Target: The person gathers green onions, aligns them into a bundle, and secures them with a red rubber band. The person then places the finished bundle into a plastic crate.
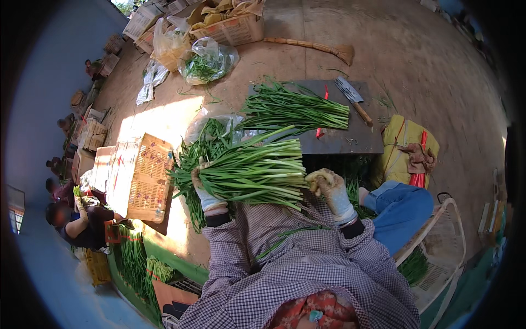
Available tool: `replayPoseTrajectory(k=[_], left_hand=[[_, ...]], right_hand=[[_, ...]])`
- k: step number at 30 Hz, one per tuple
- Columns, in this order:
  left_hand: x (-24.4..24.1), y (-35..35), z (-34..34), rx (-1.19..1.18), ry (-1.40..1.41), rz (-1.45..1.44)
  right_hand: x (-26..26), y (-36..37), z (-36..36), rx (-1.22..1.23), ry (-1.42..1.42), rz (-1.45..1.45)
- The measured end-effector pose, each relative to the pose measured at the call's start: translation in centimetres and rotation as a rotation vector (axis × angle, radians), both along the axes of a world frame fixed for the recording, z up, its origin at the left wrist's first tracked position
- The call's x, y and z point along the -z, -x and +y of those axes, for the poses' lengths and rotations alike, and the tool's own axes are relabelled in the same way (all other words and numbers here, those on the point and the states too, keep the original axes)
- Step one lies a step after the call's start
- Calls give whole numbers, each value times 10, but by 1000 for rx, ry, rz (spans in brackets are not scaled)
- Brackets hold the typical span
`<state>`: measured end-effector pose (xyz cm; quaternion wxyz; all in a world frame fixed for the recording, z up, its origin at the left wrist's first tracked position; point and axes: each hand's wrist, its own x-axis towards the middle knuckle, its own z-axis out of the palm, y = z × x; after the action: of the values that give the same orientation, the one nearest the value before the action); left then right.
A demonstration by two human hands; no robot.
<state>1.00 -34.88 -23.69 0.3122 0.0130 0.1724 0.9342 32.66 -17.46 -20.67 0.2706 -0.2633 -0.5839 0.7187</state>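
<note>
My left hand [202, 185], in a soiled glove, is closed around the leafy end of a large bunch of garlic chives [259, 170]. The pale stem ends point right, towards my right hand [327, 185]. That hand is gloved too, its fingers curled at the edge of the stems; whether it pinches one is unclear. Beyond, a second bunch of chives [296, 107] lies on a dark board [349, 142], across a red tie strip [319, 132]. A cleaver [353, 100] with a wooden handle rests at the board's right.
A plastic crate [150, 181] stands at left, and a yellow wrapped bundle [394, 150] at right. Farther off are bagged greens [205, 66], a basket [234, 31] and a straw broom [320, 47]. A co-worker [78, 222] sits at far left. A white basket [446, 263] is at lower right.
</note>
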Motion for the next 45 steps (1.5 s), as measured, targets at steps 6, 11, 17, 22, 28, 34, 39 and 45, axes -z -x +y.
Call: replayPoseTrajectory(k=[6,11,17,22,28,34,39,45], left_hand=[[-8,-2,8,85,-359,68],[-18,-1,14,36,-358,61],[1,11,9,62,-459,149],[-7,3,15,56,-489,179],[-25,-2,15,84,-544,196],[-47,-11,21,126,-668,306],[-88,-21,53,380,-784,419],[-110,-31,109,442,-958,375]], right_hand=[[2,5,29,-30,174,140],[-18,43,2,-126,17,63],[18,6,8,283,113,72],[-3,18,7,36,63,107],[19,1,8,-21,-5,-113],[-41,5,44,87,-777,-216],[-72,42,54,-346,-692,-95],[-37,51,34,-784,-300,-35]])
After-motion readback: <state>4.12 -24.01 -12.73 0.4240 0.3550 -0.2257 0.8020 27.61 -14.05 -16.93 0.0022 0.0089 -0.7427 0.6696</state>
